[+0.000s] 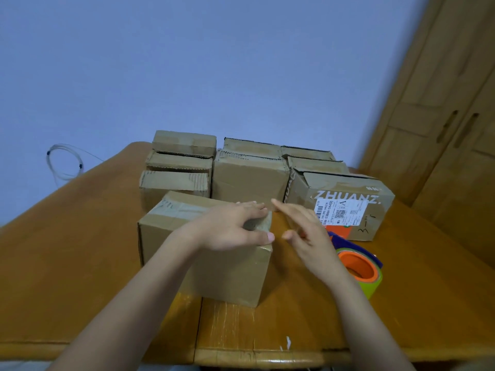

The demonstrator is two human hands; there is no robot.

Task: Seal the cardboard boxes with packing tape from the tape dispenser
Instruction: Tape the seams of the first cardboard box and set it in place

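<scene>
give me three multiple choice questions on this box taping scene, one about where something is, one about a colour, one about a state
1. Where does the tape dispenser lie?
A. on top of the front box
B. on the table, right of the front box
C. on the floor

2. What colour is the dispenser's inner core?
A. orange
B. white
C. black

3. What is the left hand doing?
A. hanging idle off the table
B. holding the dispenser
C. resting on the top right edge of the front box

Answers:
1. B, it sits on the wooden table past the right hand, beside the box.
2. A, the ring inside the roll is bright orange.
3. C, its fingers lie along the taped top and the thumb is on the box's right side, while the right hand hovers open, holding nothing.
</scene>
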